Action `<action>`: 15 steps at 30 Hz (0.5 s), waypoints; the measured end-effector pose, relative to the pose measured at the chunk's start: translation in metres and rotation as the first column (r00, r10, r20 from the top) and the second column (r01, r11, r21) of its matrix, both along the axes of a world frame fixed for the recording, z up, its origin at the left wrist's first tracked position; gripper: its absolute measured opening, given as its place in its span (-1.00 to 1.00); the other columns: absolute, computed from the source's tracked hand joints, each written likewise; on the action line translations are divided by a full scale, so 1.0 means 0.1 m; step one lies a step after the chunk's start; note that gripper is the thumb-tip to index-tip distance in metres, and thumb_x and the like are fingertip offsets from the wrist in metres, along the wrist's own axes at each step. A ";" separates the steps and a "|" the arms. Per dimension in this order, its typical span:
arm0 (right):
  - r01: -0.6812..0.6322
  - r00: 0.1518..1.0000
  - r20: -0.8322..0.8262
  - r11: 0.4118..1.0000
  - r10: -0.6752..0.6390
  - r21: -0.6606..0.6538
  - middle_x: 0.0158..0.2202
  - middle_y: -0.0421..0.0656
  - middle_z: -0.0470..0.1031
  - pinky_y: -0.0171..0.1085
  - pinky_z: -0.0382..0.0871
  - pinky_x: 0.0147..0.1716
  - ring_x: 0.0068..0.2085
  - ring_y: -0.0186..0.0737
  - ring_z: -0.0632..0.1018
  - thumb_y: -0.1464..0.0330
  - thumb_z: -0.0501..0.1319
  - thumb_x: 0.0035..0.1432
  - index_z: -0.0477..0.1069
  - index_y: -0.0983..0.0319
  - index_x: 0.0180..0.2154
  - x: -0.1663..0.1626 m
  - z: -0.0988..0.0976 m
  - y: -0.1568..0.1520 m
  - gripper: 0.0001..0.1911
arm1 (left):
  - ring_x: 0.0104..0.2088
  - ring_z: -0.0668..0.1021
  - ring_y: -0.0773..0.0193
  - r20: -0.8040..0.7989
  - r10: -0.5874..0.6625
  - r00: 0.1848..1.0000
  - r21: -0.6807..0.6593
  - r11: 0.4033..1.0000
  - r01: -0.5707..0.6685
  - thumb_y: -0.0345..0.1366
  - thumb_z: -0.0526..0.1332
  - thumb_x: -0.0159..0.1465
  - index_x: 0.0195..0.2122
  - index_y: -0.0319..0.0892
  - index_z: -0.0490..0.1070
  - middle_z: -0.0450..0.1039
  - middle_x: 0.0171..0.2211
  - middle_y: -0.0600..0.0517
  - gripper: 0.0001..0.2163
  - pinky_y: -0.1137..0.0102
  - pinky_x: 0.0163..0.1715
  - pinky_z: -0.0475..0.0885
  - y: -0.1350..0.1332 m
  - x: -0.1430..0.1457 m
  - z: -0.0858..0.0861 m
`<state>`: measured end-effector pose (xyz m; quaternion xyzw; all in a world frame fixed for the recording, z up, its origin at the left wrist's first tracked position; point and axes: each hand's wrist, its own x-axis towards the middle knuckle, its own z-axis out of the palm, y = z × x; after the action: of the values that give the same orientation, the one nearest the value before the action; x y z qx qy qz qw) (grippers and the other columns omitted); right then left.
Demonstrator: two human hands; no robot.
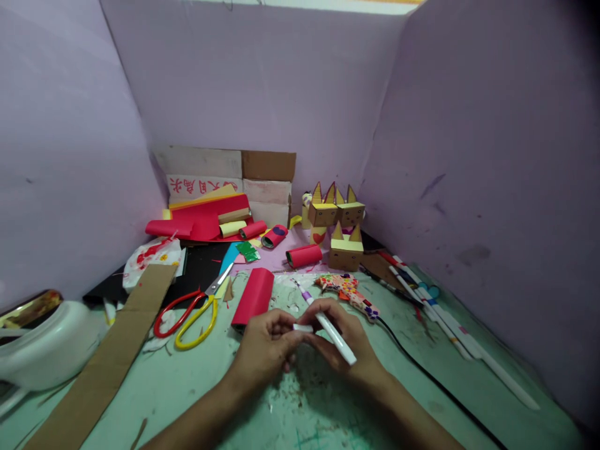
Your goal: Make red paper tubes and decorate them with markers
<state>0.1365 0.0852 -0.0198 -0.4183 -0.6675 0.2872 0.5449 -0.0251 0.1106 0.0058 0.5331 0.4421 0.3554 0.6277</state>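
My left hand [265,347] and my right hand [344,344] meet over the green table [187,381], fingers pinched together. The right hand grips a white marker pen [335,337] with a purple band near its far tip. The left fingers pinch a small white piece [302,327], probably the pen's cap, right beside the pen. Just beyond my left hand lies a red paper roll [253,297]. A patterned paper shape [349,290] lies beyond my right hand.
Red and yellow-handled scissors [192,309] and a cardboard strip [107,362] lie at left, beside a white container [47,350]. Cardboard box figures [340,234], red rolls [304,255] and red paper [201,222] fill the back. Several pens [435,306] and a black cable [435,381] lie right.
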 end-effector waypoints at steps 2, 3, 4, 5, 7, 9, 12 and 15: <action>-0.007 0.997 -0.082 1.000 0.005 -0.031 -0.31 -0.17 0.62 -0.29 0.47 -0.38 -0.35 -0.21 0.61 0.32 0.34 0.13 0.42 0.13 -0.20 -0.01 0.02 -0.01 -0.81 | -0.73 0.38 0.39 0.064 0.002 0.998 -0.019 1.000 -0.001 -0.12 0.47 -0.14 -0.47 -0.22 0.43 0.37 -0.71 0.13 -0.66 0.49 -0.74 0.29 0.04 -0.04 0.03; -0.001 0.989 -0.148 0.999 -0.007 -0.048 -0.30 -0.14 0.63 -0.28 0.49 -0.36 -0.34 -0.19 0.62 0.28 0.33 0.15 0.45 0.14 -0.17 -0.01 0.04 -0.02 -0.80 | -0.73 0.39 0.39 0.109 0.011 0.994 -0.028 1.000 -0.008 -0.11 0.49 -0.15 -0.48 -0.22 0.42 0.40 -0.70 0.12 -0.64 0.51 -0.74 0.29 0.06 -0.07 0.05; 0.014 0.974 -0.227 0.998 -0.028 -0.063 -0.32 -0.13 0.64 -0.27 0.50 -0.36 -0.34 -0.19 0.63 0.23 0.32 0.17 0.47 0.15 -0.15 0.00 0.06 -0.01 -0.78 | -0.72 0.39 0.41 0.160 0.027 0.987 -0.039 0.999 -0.021 -0.08 0.50 -0.16 -0.50 -0.22 0.41 0.42 -0.68 0.10 -0.62 0.52 -0.75 0.28 0.08 -0.09 0.07; 0.033 0.950 -0.308 0.996 -0.055 -0.078 -0.36 -0.13 0.64 -0.27 0.51 -0.38 -0.37 -0.20 0.62 0.17 0.30 0.19 0.50 0.16 -0.14 0.02 0.08 -0.01 -0.74 | -0.72 0.39 0.42 0.211 0.048 0.976 -0.055 0.998 -0.037 -0.07 0.51 -0.17 -0.50 -0.22 0.41 0.45 -0.65 0.09 -0.60 0.53 -0.75 0.28 0.11 -0.12 0.09; 0.069 0.888 -0.446 0.992 -0.108 -0.101 -0.51 -0.17 0.60 -0.31 0.48 -0.46 -0.49 -0.26 0.58 0.07 0.28 0.19 0.57 0.20 -0.19 0.05 0.11 0.01 -0.66 | -0.72 0.38 0.46 0.292 0.079 0.953 -0.090 0.994 -0.055 -0.05 0.53 -0.19 -0.50 -0.24 0.41 0.47 -0.61 0.08 -0.57 0.55 -0.76 0.27 0.15 -0.15 0.10; 0.077 0.840 -0.527 0.990 -0.130 -0.121 -0.63 -0.22 0.50 -0.38 0.42 -0.55 -0.59 -0.35 0.50 0.02 0.31 0.13 0.61 0.23 -0.29 0.07 0.13 0.02 -0.61 | -0.71 0.38 0.47 0.325 0.073 0.943 -0.107 0.993 -0.040 -0.06 0.55 -0.21 -0.49 -0.25 0.42 0.47 -0.61 0.09 -0.55 0.57 -0.77 0.27 0.17 -0.17 0.09; 0.034 0.811 -0.577 0.992 -0.101 -0.125 -0.64 -0.24 0.47 -0.42 0.38 -0.58 -0.60 -0.39 0.47 0.06 0.36 0.10 0.63 0.23 -0.32 0.06 0.12 0.03 -0.64 | -0.70 0.41 0.46 0.326 0.031 0.945 -0.099 0.995 0.002 -0.05 0.54 -0.16 -0.45 -0.26 0.43 0.48 -0.60 0.09 -0.56 0.58 -0.76 0.28 0.17 -0.17 0.05; -0.032 0.812 -0.582 0.994 -0.034 -0.103 -0.58 -0.24 0.53 -0.41 0.42 -0.54 -0.55 -0.38 0.51 0.13 0.35 0.14 0.63 0.18 -0.25 0.03 0.10 0.01 -0.73 | -0.70 0.41 0.45 0.321 0.008 0.947 -0.097 0.995 0.025 -0.04 0.54 -0.14 -0.44 -0.25 0.43 0.48 -0.61 0.09 -0.55 0.58 -0.77 0.28 0.16 -0.15 0.02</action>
<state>0.1396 0.0866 -0.0102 -0.3393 -0.4517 0.4368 0.7000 -0.0397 0.1264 0.0078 0.4382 0.3491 0.4121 0.7185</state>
